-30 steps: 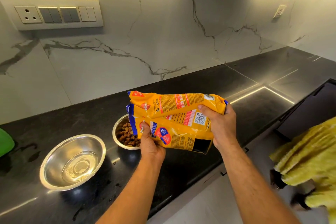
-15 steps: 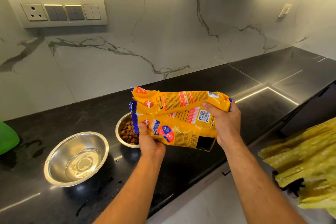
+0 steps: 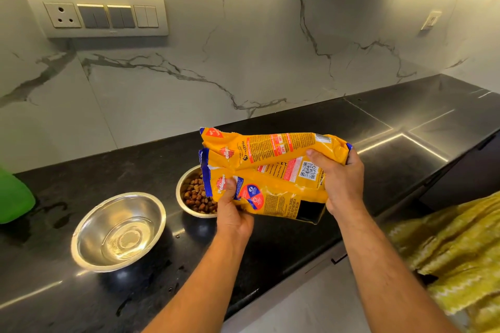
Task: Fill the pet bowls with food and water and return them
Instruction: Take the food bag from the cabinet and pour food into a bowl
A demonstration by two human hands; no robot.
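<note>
Little has shifted since the earlier frame: the yellow Pedigree dog food bag is still held crumpled above the black granite countertop, its torn mouth over the kibble-filled steel bowl. It is gripped at its base by the right hand and pinched near the opening by the left hand. The steel water bowl is set just beside the kibble-filled steel bowl.

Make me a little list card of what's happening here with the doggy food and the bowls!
Left hand: grips the food bag near its torn open end
Right hand: grips the bag's other end
Food bowl: steel, holds brown kibble, partly behind the bag
Water bowl: steel, holds clear water, left of the food bowl
Counter: black, wet patches near the green object
</note>
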